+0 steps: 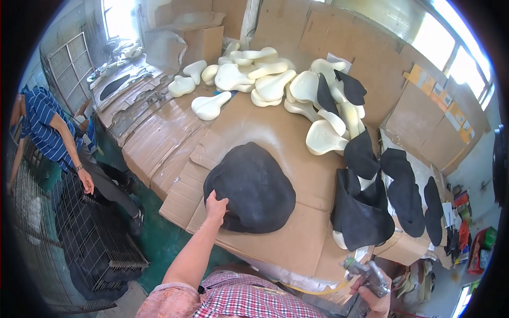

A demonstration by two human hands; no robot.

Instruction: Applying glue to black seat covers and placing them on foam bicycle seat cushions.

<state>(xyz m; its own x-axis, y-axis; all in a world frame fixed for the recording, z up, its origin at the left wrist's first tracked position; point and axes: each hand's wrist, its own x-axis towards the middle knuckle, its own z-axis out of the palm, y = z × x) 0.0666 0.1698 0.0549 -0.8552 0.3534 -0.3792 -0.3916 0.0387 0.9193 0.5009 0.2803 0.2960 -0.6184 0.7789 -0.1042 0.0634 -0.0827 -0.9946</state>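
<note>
The left hand (216,208) grips the left, near edge of a rounded black piece (252,188), its fingers closed on the material. That piece lies flat at the middle of the cardboard-covered bench (305,228), just in front of the person, with a pale, hazy patch on the cardboard beyond its far edge. The right hand (377,301) is wrapped around a metal spray gun (375,281) — held low, off the near right edge of the bench — and a yellow hose (313,290) runs to the left of it.

Cream saddle-shaped foam pieces (233,78) lie heaped along the far side, some resting on others, with one (209,106) set apart toward the near left of the heap. On the right, a large black cover (366,212) drapes over pale foam (only slivers of it show), and more black sheets (403,193) lie to its right.

Off to the left, a co-worker in a striped shirt (45,124) stands beside a wire rack (90,238), with dark pieces in and behind its mesh.
</note>
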